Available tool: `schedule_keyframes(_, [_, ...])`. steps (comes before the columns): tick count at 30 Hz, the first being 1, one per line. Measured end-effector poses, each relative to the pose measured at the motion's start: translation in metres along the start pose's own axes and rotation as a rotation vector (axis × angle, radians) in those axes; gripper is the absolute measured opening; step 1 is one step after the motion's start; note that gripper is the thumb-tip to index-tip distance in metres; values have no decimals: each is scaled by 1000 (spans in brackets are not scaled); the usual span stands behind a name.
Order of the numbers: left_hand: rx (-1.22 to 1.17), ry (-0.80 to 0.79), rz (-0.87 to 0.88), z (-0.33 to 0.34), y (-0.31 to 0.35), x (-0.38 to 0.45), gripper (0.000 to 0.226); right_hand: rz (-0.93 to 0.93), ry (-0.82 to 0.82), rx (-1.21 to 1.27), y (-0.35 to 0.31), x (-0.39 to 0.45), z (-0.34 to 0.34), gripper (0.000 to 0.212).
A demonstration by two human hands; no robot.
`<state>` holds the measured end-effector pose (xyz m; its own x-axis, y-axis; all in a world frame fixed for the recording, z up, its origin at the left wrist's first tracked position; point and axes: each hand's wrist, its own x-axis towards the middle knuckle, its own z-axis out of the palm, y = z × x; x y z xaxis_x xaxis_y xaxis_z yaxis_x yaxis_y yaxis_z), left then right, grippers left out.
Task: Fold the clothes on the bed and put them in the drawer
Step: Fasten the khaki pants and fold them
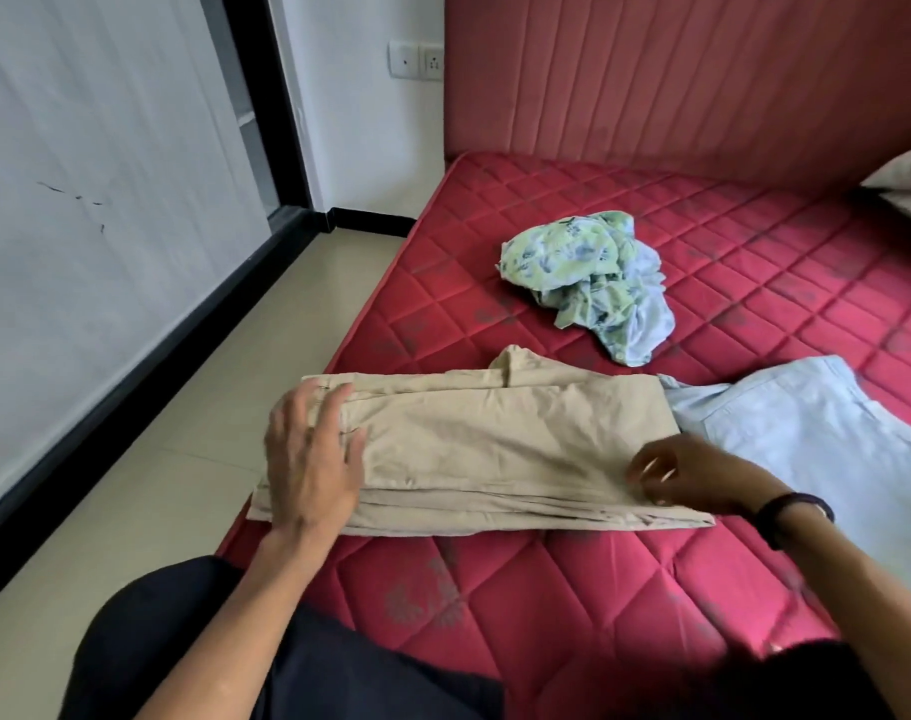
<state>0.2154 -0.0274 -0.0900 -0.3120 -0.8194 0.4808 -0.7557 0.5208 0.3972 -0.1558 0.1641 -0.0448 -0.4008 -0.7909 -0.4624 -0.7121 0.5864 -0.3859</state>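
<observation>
Beige trousers (495, 449) lie folded lengthwise across the near edge of the red quilted mattress (547, 605). My left hand (310, 459) presses flat on their left end with fingers spread. At their right end my right hand (682, 475), a dark band on its wrist, has curled fingers touching the cloth; whether it pinches the fabric is unclear. To the right a pale blue shirt (817, 439) lies partly spread. Further back sits a crumpled green and blue floral garment (588, 272). No drawer is in view.
A padded red headboard (677, 80) stands behind the mattress, with a beige pillow (905, 179) at the far right. A strip of beige tiled floor (193, 439) runs between the bed's left side and a white wall with black skirting. My dark-clothed legs fill the bottom.
</observation>
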Motion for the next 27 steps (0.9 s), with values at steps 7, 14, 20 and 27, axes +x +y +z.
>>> schedule_keyframes(7, [145, -526, 307, 74, 77, -42, 76, 260, 278, 338, 18, 7, 5, 38])
schedule_keyframes(14, [115, -614, 205, 83, 108, -54, 68, 373, 368, 773, 23, -13, -24, 19])
schedule_keyframes(20, [25, -676, 330, 92, 153, -79, 89, 310, 666, 965, 19, -67, -35, 6])
schedule_keyframes(27, [-1091, -1020, -343, 18, 135, -18, 67, -14, 571, 1213, -85, -68, -38, 4])
